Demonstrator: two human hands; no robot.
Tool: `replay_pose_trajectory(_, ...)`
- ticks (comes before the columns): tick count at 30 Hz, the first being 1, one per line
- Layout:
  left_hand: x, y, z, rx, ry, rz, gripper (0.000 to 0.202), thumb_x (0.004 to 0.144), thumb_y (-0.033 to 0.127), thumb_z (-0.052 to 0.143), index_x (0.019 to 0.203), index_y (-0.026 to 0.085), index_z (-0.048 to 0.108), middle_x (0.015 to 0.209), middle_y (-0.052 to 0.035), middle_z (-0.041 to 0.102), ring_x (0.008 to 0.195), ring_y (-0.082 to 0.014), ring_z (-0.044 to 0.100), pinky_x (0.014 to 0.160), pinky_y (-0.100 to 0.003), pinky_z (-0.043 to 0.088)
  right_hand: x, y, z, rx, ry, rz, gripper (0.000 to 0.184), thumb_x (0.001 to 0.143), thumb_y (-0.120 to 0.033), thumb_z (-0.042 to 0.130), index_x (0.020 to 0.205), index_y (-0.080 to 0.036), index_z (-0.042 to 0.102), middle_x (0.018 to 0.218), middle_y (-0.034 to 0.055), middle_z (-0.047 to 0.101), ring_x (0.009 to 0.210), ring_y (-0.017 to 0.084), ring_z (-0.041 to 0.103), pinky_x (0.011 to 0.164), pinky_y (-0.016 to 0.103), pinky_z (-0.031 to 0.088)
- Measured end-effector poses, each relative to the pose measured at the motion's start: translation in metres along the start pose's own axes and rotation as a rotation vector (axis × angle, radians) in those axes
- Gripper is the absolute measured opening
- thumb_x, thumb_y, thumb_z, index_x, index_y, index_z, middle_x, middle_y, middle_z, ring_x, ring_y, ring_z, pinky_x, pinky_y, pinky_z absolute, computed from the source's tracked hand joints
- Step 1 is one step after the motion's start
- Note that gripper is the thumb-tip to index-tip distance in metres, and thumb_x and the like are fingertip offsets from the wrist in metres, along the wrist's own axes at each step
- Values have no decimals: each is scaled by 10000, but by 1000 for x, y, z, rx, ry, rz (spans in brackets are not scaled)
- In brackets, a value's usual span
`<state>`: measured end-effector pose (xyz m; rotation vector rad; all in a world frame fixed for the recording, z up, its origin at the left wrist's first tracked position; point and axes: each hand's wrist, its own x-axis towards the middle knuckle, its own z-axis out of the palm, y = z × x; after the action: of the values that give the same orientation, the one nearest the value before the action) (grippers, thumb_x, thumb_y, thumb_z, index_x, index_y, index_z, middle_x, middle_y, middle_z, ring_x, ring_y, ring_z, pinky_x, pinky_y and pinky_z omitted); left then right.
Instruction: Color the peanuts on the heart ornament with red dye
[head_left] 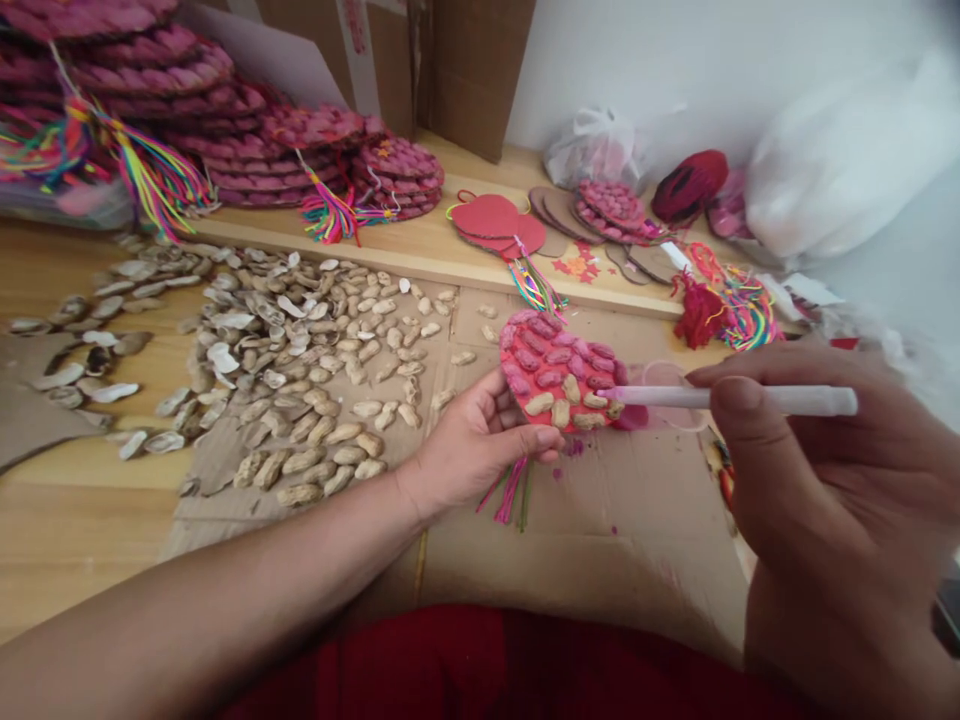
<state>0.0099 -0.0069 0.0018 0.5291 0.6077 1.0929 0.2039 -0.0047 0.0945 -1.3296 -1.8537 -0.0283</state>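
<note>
Your right hand (840, 500) pinches a white brush handle (750, 399), its tip on the peanut-shell heart ornament (559, 372). Your left hand (472, 440) grips that ornament from below, above the cardboard sheet (600, 520). Peanut shells (300, 360) lie scattered to the left.

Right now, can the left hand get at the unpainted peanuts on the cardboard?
Probably yes: the peanuts lie just beside the left hand, nothing between. But its fingers hold the red piece and must free it first. The right hand grips a white stick.
</note>
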Motion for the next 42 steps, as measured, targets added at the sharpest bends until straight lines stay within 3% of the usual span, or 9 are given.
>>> replay_pose_trajectory(3, 0, 0, 0, -25, 4, -11, 401, 724, 115, 875, 1054, 170, 654, 921, -21, 728, 743, -119, 709, 668, -217, 592, -4, 1, 8, 109, 16, 48, 30, 878, -321, 713, 889, -344, 730, 819, 4, 727, 802, 253, 675, 767, 487, 519)
replay_pose_trajectory(7, 1, 1, 1, -43, 18, -34, 407, 702, 121, 892, 1028, 175, 656, 923, -16, 727, 741, -119, 711, 661, -212, 587, -6, 2, 12, 100, 26, -39, 104, 879, -278, 698, 916, -369, 730, 818, -3, 724, 826, 258, 653, 796, 505, 518)
replay_pose_trajectory(13, 3, 3, 2, -66, 23, -56, 388, 717, 93, 877, 1026, 171, 656, 909, -2, 731, 722, -101, 717, 665, -190, 598, -8, 5, 10, 109, 41, -38, 109, 890, -269, 685, 937, -365, 709, 848, -12, 727, 867, 241, 641, 867, 508, 501)
replay_pose_trajectory(21, 1, 2, -1, -67, 17, -69, 385, 752, 65, 844, 1069, 172, 655, 924, -5, 750, 734, -100, 735, 672, -172, 598, -10, 11, 15, 117, -12, -149, 76, 849, -219, 741, 895, -270, 708, 776, 5, 710, 876, 236, 639, 824, 462, 488)
replay_pose_trajectory(42, 1, 0, -2, -65, 8, -55, 383, 755, 49, 833, 1073, 189, 670, 960, -10, 761, 750, -108, 742, 678, -181, 603, -10, 11, 13, 119, -37, -145, 82, 872, -212, 718, 884, -292, 703, 795, -4, 709, 869, 226, 633, 845, 483, 498)
